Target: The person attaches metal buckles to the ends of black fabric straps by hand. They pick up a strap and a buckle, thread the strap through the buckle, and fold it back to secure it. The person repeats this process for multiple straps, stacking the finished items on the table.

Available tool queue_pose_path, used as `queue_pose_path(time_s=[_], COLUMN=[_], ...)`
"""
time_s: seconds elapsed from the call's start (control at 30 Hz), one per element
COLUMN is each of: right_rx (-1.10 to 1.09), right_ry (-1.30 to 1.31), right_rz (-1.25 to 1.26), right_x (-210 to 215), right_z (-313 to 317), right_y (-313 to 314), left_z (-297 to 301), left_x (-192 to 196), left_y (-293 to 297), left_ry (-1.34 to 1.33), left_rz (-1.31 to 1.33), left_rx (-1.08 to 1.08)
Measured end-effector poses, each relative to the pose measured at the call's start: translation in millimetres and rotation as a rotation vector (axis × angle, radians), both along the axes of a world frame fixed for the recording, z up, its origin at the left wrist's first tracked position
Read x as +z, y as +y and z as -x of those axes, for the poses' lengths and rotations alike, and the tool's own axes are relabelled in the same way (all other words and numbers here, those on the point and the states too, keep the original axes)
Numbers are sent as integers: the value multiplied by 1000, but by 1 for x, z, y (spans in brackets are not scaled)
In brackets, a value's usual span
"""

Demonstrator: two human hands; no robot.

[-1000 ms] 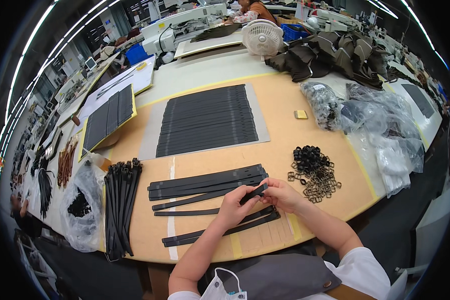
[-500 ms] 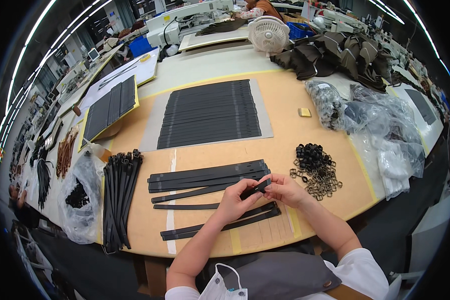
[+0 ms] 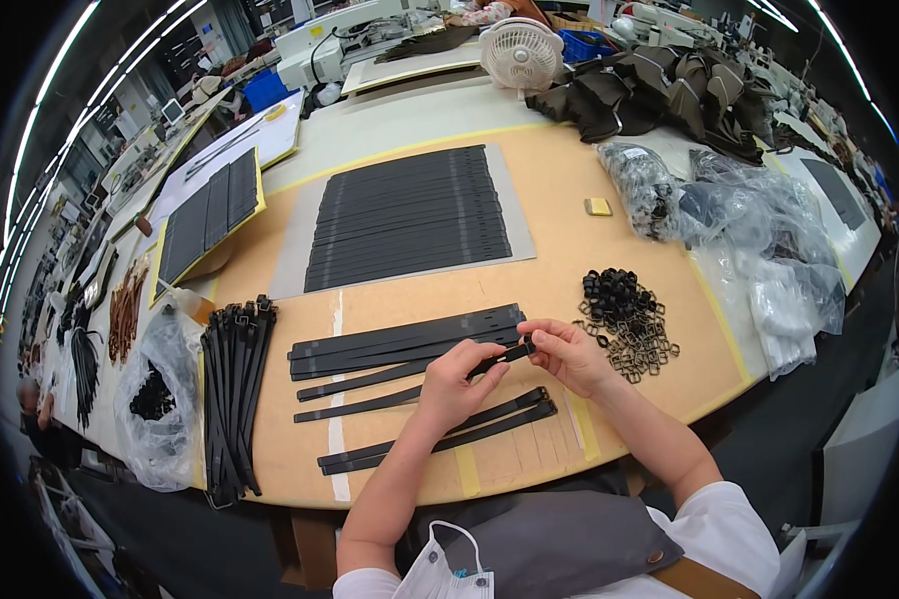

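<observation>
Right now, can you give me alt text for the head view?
Both hands, left hand and right hand, pinch one black strap at its end above a tan worktable; a pile of small black and metal rings lies right.

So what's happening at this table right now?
A person sits at a wide tan worktable. Both hands hold one black strap by its end: the left hand grips it from below, and the right hand pinches the tip, apparently with a small black piece on it. More loose straps lie in front, a flat sheet of straps sits farther back, and a pile of small rings and buckles rests beside the right hand.
</observation>
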State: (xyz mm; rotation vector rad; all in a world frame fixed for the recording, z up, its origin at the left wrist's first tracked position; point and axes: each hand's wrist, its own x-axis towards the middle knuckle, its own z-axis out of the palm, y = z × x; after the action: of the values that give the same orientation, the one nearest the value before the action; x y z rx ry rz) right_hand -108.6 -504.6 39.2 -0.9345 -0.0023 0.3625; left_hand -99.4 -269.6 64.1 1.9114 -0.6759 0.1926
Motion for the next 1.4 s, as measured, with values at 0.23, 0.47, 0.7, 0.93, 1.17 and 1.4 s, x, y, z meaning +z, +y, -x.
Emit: queue_pose_path(time_s=[0.23,0.47,0.7,0.93,1.17,1.4], right_rx=[-81,-73,-48,-24,-2,-69], right_ry=[-91,-151,-172,-90,-217,-227], right_rz=[236,262,303,331,413,425], right_x=[1,-7,-4,-2,-7,-7], right_z=[2,3,8,8,4,5], right_y=[6,11,27,21,14,16], left_z=[0,2,3,8,5,7], left_x=[3,-5,-10,-3,0,-7], left_y=[2,-3,-7,-3,-5,-3], left_ry=[-130,-132,-139,-102,-123,-12], left_rz=[-136,-70,-44,-88,-82,-108], left_rx=[92,28,-29,-21,-6,11])
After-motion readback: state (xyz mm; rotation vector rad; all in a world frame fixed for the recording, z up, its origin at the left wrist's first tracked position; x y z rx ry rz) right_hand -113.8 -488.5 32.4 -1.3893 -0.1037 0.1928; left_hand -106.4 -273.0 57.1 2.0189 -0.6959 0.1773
